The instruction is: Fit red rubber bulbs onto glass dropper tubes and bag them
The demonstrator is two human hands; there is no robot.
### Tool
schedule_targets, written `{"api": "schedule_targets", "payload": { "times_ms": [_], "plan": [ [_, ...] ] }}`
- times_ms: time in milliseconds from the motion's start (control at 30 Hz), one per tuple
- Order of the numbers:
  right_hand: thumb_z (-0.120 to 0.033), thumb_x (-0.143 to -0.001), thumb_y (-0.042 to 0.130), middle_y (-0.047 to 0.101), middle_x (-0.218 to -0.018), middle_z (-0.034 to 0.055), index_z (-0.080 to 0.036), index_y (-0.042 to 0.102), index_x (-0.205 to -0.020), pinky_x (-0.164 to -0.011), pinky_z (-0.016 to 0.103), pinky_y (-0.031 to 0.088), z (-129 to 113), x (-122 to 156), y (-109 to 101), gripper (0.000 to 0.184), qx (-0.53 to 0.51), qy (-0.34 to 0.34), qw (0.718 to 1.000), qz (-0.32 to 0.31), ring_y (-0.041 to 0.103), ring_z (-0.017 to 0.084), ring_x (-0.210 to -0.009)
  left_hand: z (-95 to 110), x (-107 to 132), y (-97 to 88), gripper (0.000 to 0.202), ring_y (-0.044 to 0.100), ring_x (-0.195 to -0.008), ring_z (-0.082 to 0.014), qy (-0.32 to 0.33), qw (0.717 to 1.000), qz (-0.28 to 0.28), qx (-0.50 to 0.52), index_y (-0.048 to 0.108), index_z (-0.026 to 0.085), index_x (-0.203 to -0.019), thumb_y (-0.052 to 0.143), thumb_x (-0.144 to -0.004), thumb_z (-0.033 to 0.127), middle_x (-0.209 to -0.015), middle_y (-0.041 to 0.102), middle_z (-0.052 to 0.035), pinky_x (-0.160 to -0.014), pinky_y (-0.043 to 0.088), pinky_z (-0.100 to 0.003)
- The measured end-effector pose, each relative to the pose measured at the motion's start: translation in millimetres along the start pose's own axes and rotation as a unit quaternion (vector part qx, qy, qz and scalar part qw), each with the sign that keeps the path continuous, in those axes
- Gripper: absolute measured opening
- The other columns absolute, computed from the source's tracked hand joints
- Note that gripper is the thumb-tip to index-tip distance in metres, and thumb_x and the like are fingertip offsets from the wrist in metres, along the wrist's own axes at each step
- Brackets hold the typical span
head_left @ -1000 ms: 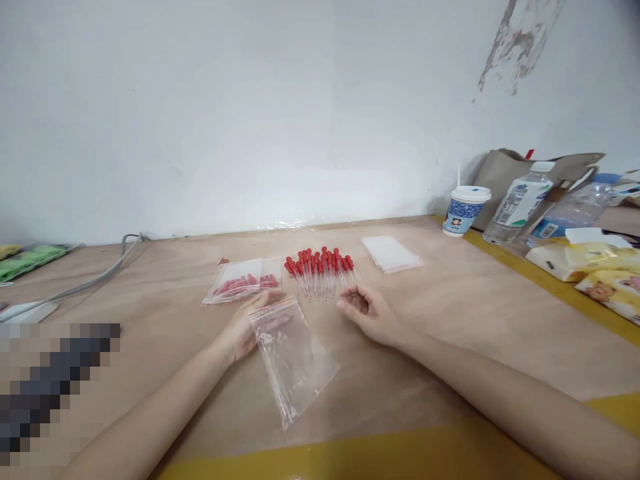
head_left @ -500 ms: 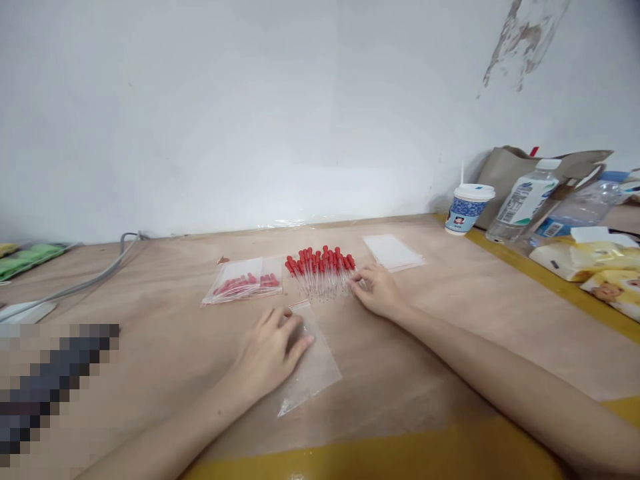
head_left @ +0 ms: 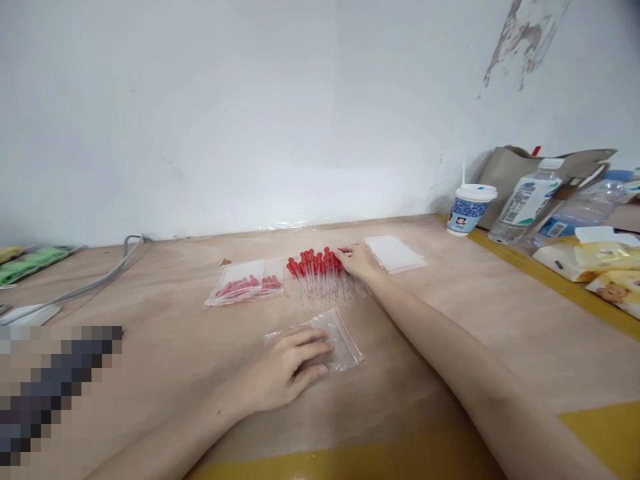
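Note:
My left hand (head_left: 295, 363) lies over a clear zip bag (head_left: 343, 340), its fingers stretched and slightly apart. The bag is flat on the table, with its red-lined seal toward the right. A pile of droppers (head_left: 315, 267) with red rubber bulbs and clear thin stems lies farther back, bulbs pointing at the wall. At the pile's right end, my right hand (head_left: 357, 260) has its fingertips closed on a red bulb; its other fingers are curled and partly hide the bulbs there. Left of the pile lie filled zip bags (head_left: 240, 280) with red-bulbed droppers inside.
A stack of white-looking flat bags (head_left: 397, 253) is right of the pile. Farther right stand a paper cup (head_left: 470, 210) with a straw, a plastic bottle (head_left: 530, 200) and a tissue pack (head_left: 570, 257). A grey cable (head_left: 107, 270) runs along the left. The wall (head_left: 225, 120) bounds the table behind.
The clear bag has been turned, so its seal now faces right instead of away. My left hand has shifted right and flattened. My right hand has moved from the stems up to the bulbs.

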State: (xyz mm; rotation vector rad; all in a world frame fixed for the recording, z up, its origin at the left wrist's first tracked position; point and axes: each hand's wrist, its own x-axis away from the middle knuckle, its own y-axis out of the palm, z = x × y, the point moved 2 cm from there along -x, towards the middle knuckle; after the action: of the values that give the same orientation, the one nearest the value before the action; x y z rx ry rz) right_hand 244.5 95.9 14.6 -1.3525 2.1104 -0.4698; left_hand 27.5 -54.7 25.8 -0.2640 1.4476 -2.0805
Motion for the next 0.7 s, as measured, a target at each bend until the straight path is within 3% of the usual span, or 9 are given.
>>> {"api": "schedule_targets", "payload": {
  "times_ms": [100,200,333,433,500,700],
  "plan": [
    [-0.041,-0.068,0.059,0.066,-0.080,0.0066,-0.020,0.068,-0.074,-0.078,0.038,0.042,-0.3,-4.7,3.1,0.024,-0.043,0.042,0.998,0.008,0.059,0.024,-0.086,-2.4,-1.1,8.1,0.042,0.039,-0.124,-0.0245,0.019,0.999,-0.032,0.021,0.046,0.027,-0.127,0.048,-0.086,0.034,-0.135,0.044,-0.0068,-0.101,0.036,-0.044],
    [-0.044,-0.072,0.053,0.066,-0.072,0.0050,-0.017,0.064,-0.076,-0.067,0.030,0.044,-0.7,-9.6,3.1,0.029,-0.102,0.045,0.994,0.017,0.060,0.019,-0.071,-7.8,-4.0,13.6,0.043,0.036,-0.127,-0.0224,0.042,0.997,-0.049,0.053,0.043,0.025,-0.129,0.046,-0.087,0.032,-0.136,0.041,-0.0066,-0.104,0.032,-0.043],
    [-0.050,-0.078,0.043,0.066,-0.075,0.0059,-0.016,0.056,-0.082,-0.058,0.025,0.044,-0.6,-5.3,-9.5,0.037,-0.176,0.028,0.983,0.036,0.059,0.014,-0.064,-11.2,-6.5,15.3,0.040,0.039,-0.124,-0.0230,0.059,0.996,-0.011,0.071,0.049,0.024,-0.125,0.049,-0.086,0.031,-0.133,0.046,-0.0077,-0.102,0.034,-0.043],
    [-0.053,-0.080,0.039,0.065,-0.073,0.0042,-0.018,0.047,-0.086,-0.051,0.023,0.042,8.5,14.8,-28.4,0.036,-0.238,0.029,0.970,0.041,0.053,0.010,-0.051,-12.6,-6.2,10.8,0.033,0.043,-0.121,-0.0228,0.053,0.996,0.046,0.063,0.056,0.024,-0.118,0.049,-0.085,0.027,-0.127,0.051,-0.0080,-0.101,0.036,-0.042],
    [-0.055,-0.075,0.046,0.062,-0.067,-0.0001,-0.021,0.041,-0.085,-0.047,0.023,0.040,19.6,35.3,-41.7,0.035,-0.330,0.032,0.943,0.031,0.048,0.009,-0.045,-15.3,-5.4,7.5,0.032,0.045,-0.120,-0.0222,0.036,0.996,0.059,0.062,0.057,0.025,-0.117,0.048,-0.086,0.026,-0.126,0.052,-0.0074,-0.099,0.038,-0.041],
    [-0.054,-0.069,0.057,0.060,-0.066,-0.0031,-0.024,0.039,-0.089,-0.049,0.026,0.043,48.7,91.8,-61.9,0.040,-0.396,0.068,0.916,-0.019,0.053,0.012,-0.049,-25.1,-4.5,9.4,0.040,0.039,-0.124,-0.0223,0.019,0.998,-0.013,0.057,0.047,0.028,-0.127,0.047,-0.087,0.030,-0.134,0.044,-0.0064,-0.103,0.033,-0.044]
  ]
}}
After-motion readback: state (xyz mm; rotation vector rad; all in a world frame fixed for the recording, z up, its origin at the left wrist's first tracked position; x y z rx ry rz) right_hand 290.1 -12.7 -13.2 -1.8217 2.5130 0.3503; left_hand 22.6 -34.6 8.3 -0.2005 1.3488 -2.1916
